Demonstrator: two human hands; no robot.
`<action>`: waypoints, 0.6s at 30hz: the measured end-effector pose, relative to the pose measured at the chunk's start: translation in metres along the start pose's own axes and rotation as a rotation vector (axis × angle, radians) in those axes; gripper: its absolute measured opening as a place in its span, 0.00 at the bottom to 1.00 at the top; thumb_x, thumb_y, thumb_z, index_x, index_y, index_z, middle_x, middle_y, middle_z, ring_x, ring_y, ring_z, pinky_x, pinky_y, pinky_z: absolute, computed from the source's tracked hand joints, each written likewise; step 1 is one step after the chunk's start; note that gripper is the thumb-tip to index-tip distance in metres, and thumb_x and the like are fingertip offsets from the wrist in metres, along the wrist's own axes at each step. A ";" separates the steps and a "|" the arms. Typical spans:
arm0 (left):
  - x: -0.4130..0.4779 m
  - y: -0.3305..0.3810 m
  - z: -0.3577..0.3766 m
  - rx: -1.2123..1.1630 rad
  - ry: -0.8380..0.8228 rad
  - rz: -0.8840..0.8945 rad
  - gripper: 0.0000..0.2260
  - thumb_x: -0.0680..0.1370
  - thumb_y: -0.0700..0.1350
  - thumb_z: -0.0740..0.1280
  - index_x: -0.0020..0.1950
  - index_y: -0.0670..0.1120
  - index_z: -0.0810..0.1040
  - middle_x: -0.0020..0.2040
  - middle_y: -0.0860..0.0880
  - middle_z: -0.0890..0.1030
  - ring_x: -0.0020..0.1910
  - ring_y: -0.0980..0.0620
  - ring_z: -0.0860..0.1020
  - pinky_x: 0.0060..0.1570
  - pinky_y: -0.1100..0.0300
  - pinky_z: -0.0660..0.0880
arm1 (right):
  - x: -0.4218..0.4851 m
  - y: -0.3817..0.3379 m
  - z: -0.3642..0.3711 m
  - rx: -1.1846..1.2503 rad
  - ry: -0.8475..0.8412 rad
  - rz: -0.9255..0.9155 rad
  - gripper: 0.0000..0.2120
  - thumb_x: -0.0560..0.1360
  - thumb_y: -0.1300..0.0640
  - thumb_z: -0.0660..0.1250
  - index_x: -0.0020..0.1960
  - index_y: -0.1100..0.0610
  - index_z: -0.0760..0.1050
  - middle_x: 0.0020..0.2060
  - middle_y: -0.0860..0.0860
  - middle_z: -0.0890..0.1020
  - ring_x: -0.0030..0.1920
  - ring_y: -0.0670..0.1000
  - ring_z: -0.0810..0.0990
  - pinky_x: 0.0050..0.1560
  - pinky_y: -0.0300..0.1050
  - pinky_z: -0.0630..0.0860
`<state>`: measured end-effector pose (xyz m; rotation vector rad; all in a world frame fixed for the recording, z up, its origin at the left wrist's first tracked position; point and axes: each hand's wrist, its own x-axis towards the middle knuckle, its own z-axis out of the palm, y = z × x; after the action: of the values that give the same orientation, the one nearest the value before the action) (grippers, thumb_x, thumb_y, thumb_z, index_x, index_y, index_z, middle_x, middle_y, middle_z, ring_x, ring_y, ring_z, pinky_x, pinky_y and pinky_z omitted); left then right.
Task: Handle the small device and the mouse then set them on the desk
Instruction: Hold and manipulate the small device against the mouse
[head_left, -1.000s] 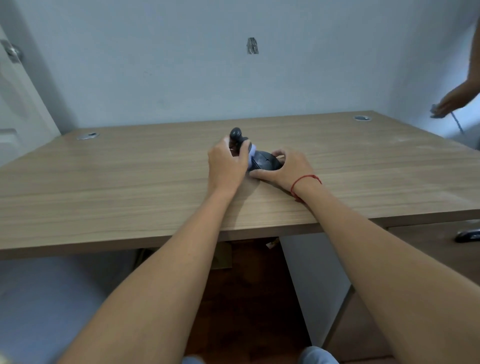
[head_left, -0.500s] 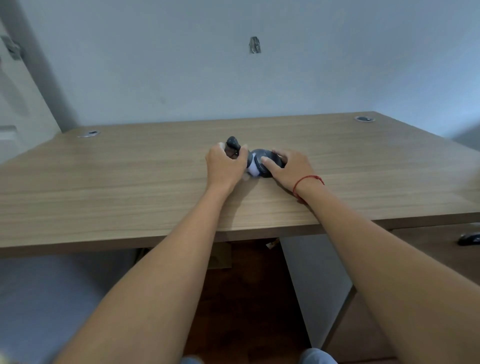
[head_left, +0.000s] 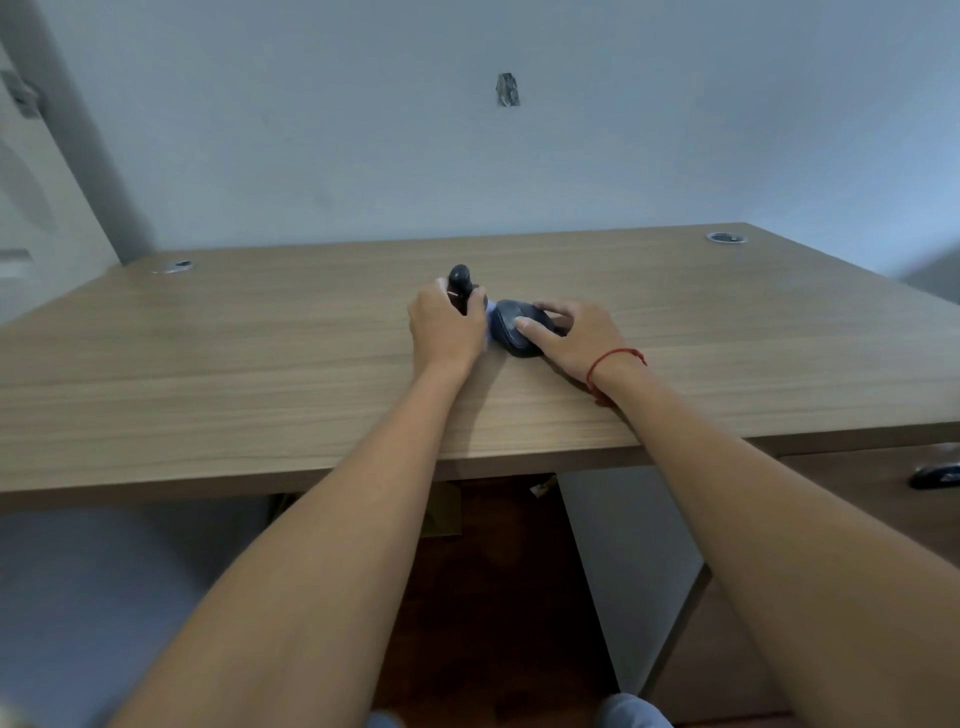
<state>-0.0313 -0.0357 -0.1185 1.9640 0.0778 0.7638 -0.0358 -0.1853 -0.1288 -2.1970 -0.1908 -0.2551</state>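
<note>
A dark computer mouse (head_left: 511, 330) lies on the wooden desk (head_left: 260, 353) near its middle. My right hand (head_left: 574, 335), with a red string on its wrist, is wrapped over the mouse's right side with the thumb across its top. Just left of it my left hand (head_left: 447, 325) grips a small dark device (head_left: 460, 283) that stands upright, its rounded top showing above my fingers. A bit of pale lilac material shows between the device and the mouse. The device's lower part is hidden by my fingers.
Two round cable grommets sit at the desk's back corners, one at the left (head_left: 173, 267) and one at the right (head_left: 726, 238). A drawer unit with a dark handle (head_left: 935, 475) stands under the desk's right side. A white door (head_left: 31, 208) is at far left.
The mouse has shifted slightly right under my right hand and now lies flatter. The device in my left hand stays upright. A person's arm at the right edge has left the view.
</note>
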 end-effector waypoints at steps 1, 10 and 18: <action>0.000 0.000 -0.001 -0.026 -0.005 -0.014 0.09 0.75 0.47 0.69 0.41 0.43 0.76 0.37 0.48 0.80 0.38 0.50 0.78 0.39 0.62 0.72 | 0.000 0.000 0.000 0.006 0.007 -0.001 0.25 0.75 0.47 0.69 0.70 0.55 0.73 0.64 0.53 0.79 0.64 0.51 0.77 0.59 0.39 0.70; 0.001 0.000 -0.002 -0.017 0.036 0.007 0.10 0.76 0.46 0.67 0.47 0.38 0.77 0.44 0.42 0.83 0.46 0.45 0.80 0.45 0.58 0.74 | 0.000 0.001 -0.002 0.058 -0.035 -0.003 0.23 0.75 0.49 0.69 0.68 0.54 0.75 0.62 0.52 0.81 0.65 0.49 0.77 0.65 0.42 0.71; -0.004 0.002 0.004 0.066 0.002 0.277 0.09 0.78 0.44 0.65 0.49 0.37 0.76 0.45 0.40 0.79 0.44 0.44 0.76 0.39 0.65 0.64 | -0.003 -0.002 0.001 -0.113 -0.040 -0.041 0.37 0.64 0.37 0.75 0.68 0.51 0.72 0.59 0.49 0.79 0.57 0.48 0.76 0.54 0.42 0.71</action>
<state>-0.0330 -0.0414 -0.1200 2.0621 -0.1737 0.9518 -0.0393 -0.1834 -0.1292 -2.3130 -0.2490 -0.2504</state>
